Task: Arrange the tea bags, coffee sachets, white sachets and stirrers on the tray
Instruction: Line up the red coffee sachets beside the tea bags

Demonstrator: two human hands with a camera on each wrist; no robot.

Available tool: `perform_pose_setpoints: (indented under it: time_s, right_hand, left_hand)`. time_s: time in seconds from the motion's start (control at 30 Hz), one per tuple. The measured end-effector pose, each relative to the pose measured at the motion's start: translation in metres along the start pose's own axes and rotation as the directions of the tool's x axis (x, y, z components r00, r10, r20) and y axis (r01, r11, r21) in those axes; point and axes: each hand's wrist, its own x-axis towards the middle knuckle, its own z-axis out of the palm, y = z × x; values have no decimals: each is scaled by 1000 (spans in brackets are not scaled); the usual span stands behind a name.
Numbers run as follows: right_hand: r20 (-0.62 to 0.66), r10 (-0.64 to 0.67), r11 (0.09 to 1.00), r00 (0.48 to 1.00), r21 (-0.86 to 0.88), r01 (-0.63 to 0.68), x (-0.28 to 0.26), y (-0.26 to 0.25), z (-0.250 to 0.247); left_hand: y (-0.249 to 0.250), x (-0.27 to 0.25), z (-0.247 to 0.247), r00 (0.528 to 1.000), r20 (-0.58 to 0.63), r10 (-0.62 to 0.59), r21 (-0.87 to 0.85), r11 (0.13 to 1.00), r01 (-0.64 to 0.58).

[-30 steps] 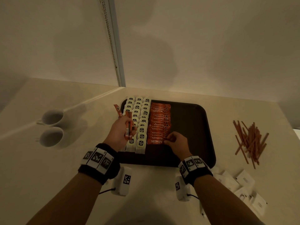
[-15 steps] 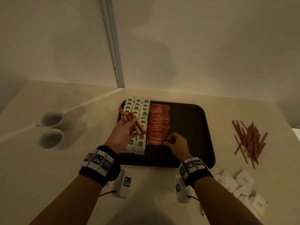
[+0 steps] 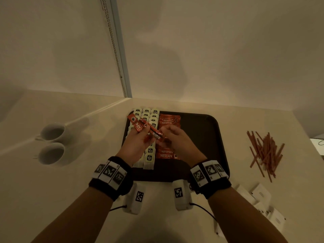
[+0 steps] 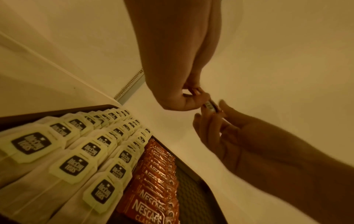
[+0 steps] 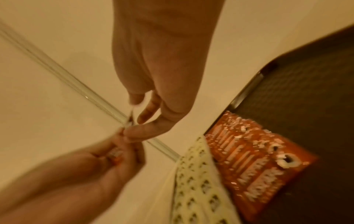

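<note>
White ceramic shows at far left, where 2 cups (image 3: 52, 142) stand on the counter, well apart from the dark tray (image 3: 213, 137). On the tray's left part lie 3 columns of tea bags (image 3: 149, 155), and just right of them 1 column of coffee sachets (image 3: 166, 155). The left hand (image 3: 136, 146) hovers above the tea bags with its fingers curled round a small bunch of spare sachets (image 3: 143, 128), whose long axis slants from upper left down to lower right. That lower end points straight at the right hand (image 3: 177, 139), the nearer one, which pinches its tip between thumb and fingertips. The tray's right half is bare, giving room for another column. On the counter, right of the tray, lie the stirrers (image 3: 264, 151) and, nearer the person, the white sachets (image 3: 259, 195).
</note>
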Motion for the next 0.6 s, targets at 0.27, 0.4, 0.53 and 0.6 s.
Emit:
perform_pose_setpoints:
  time_s: [0.27,0.4,0.53,0.6]
  right_hand:
    - [127,124,991,984,26,-128,-3,-19,9]
    - [90,117,990,989,64,-123,-1,-18,13]
    - [-13,-130,952,991,-279,121,2,-14,3]
    - [-12,-244,888,970,-404,218,2,-16,-4]
  left_hand:
    - [0,-2,-7,998,46,42,58,997,-45]
    - [-1,-1,-6,998,57,22,102,994,-28]
    - [7,-1,-5,999,43,-26,-21,999,27]
    - [9,-1,-7,999,16,-34,-63,997,35]
